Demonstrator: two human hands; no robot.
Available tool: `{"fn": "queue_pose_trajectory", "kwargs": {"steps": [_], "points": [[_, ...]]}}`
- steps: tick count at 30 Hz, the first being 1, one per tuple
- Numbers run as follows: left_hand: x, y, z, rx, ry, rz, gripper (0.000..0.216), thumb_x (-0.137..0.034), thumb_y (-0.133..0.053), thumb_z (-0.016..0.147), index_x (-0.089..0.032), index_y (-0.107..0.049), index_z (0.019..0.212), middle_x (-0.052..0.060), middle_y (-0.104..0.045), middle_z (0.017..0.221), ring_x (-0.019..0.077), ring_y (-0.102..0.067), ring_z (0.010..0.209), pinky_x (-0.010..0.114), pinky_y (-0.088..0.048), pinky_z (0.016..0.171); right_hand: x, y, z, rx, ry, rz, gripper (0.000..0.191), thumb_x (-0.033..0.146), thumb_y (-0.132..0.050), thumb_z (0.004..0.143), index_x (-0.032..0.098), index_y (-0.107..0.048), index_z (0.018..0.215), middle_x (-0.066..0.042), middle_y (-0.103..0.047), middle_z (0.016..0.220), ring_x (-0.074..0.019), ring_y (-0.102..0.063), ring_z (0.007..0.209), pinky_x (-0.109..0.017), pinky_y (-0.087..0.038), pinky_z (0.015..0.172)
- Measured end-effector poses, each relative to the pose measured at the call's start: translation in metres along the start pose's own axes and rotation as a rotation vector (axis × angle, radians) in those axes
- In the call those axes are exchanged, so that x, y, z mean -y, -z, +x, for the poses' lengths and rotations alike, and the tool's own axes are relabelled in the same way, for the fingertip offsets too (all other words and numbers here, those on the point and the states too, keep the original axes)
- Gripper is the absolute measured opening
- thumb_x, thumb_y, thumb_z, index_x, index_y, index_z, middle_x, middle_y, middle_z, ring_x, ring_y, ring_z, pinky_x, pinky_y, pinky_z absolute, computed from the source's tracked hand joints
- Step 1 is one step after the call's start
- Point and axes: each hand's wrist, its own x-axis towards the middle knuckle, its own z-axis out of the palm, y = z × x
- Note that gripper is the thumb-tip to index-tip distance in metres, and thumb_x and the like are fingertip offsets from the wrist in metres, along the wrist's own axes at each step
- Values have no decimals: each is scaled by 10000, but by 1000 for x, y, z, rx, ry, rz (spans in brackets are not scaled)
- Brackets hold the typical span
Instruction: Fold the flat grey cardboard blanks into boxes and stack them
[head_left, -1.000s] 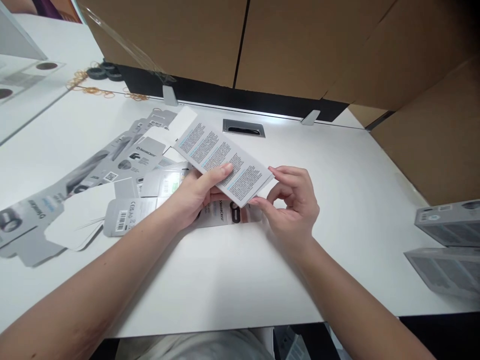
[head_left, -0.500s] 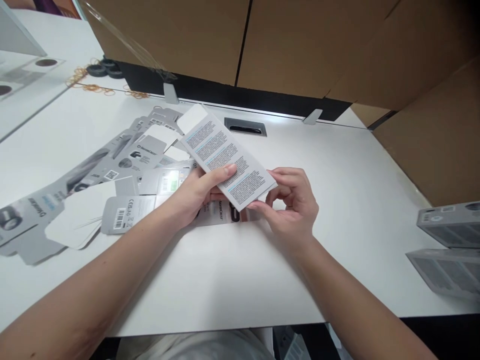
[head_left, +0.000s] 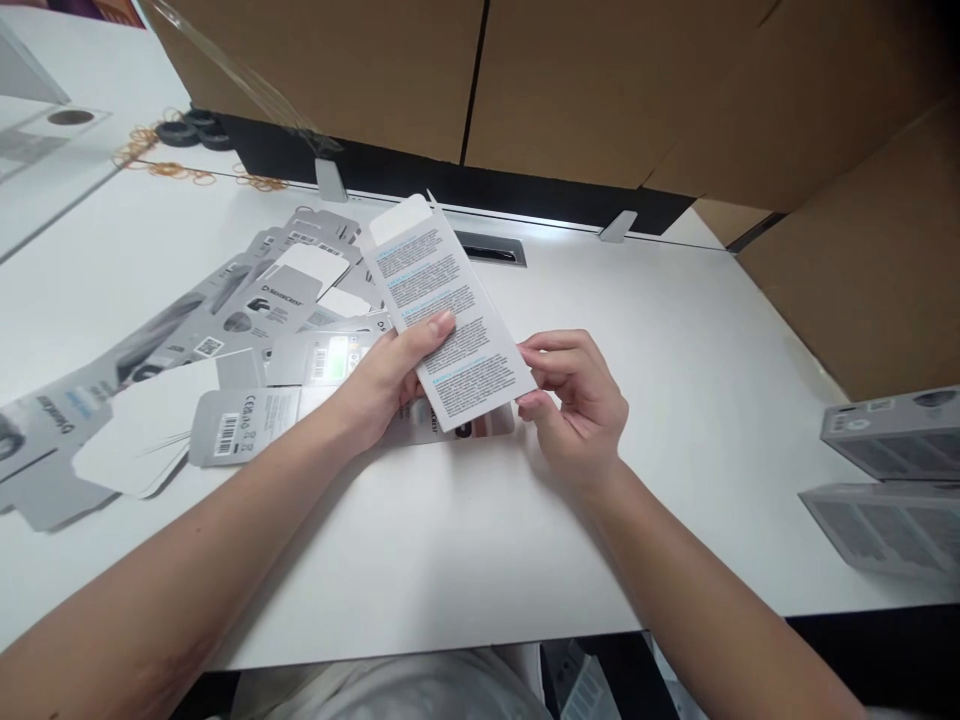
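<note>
My left hand point(head_left: 390, 375) is closed around a small grey printed carton point(head_left: 457, 345), its thumb lying across the text panel. The carton is tilted above the table, with its far end open and a white flap point(head_left: 401, 220) sticking out there. My right hand point(head_left: 577, 400) has curled fingers, and its thumb and fingertips are at the carton's lower right edge. Flat, unfolded cartons point(head_left: 247, 300) lie in an overlapping pile beneath and to the left of my left hand. A flattened one with a barcode point(head_left: 244, 425) lies just beside my left wrist.
Two folded cartons point(head_left: 892, 440) stand at the table's right edge. A brown partition point(head_left: 585, 90) on grey clips point(head_left: 619, 227) closes off the back, with a black cable slot point(head_left: 491, 250) before it. Rubber bands point(head_left: 172, 172) and black rings point(head_left: 187, 130) lie back left.
The carton has turned more upright and shifted slightly left in my left hand. My right thumb and fingers have moved from its bottom corner to its right edge. The view has shifted slightly.
</note>
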Motion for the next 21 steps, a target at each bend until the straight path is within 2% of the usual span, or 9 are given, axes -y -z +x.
{"fn": "queue_pose_trajectory", "kwargs": {"steps": [3,5,9,12,13,15,17,18,21], "points": [[2,1,-1,14,-9,5,658,-782,-908,1022,-248,-835,1399,144,-922,1339,478,-901,1281,517,-814,868,0,0,1,-3,11,47,349,663,-765,1235,352,-881,1340,-58,-792,1231,-174,-695,721,-348,-654,531],[3,3,0,16,-4,9,660,-776,-915,1022,-251,-828,1412,142,-919,1331,475,-900,1276,524,-814,877,-1,0,-1,-2,-16,35,378,686,-752,1235,348,-881,1344,-59,-792,1233,-167,-678,691,-363,-675,548],[3,3,2,-19,-57,59,618,-727,-927,1042,-227,-835,1393,147,-910,1347,468,-875,1334,563,-795,1025,-8,1,-3,19,-87,29,438,723,-732,1233,323,-881,1337,-61,-790,1247,-132,-616,611,-369,-661,542],[-1,2,2,-73,-138,113,611,-685,-961,1030,-223,-821,1406,148,-895,1400,460,-845,1397,585,-743,1155,-17,6,-1,48,-61,72,414,705,-794,1207,323,-894,1328,-51,-777,1250,-104,-584,601,-345,-636,556],[-2,2,2,-84,-167,129,632,-684,-964,1027,-225,-804,1431,152,-884,1438,454,-833,1417,581,-725,1182,-19,8,0,70,-39,93,424,712,-831,1181,331,-895,1355,-52,-772,1278,-96,-583,606,-339,-636,564],[-4,5,0,-102,-222,185,677,-690,-967,1016,-229,-762,1468,158,-862,1500,436,-822,1425,552,-701,1189,-23,13,2,133,-15,124,560,787,-868,1120,351,-872,1472,-73,-761,1393,-84,-586,606,-317,-600,524],[-5,9,-3,-112,-265,331,723,-687,-1006,965,-238,-729,1459,159,-858,1485,426,-832,1365,522,-694,1124,-25,16,3,196,-40,110,780,914,-839,1059,341,-820,1588,-117,-745,1515,-83,-594,594,-302,-541,456],[-4,12,-4,-115,-284,448,757,-671,-1048,916,-248,-715,1448,154,-865,1437,426,-839,1311,516,-687,1081,-24,16,4,219,-73,98,866,963,-829,1027,319,-805,1606,-131,-756,1514,-91,-607,592,-301,-531,443],[-2,20,-6,-17,-331,804,929,-701,-1133,750,-264,-690,1439,176,-864,1360,479,-824,1239,579,-645,1062,-20,13,9,293,-204,146,896,953,-937,925,249,-825,1467,-94,-857,1234,-175,-724,670,-329,-642,547]]}}
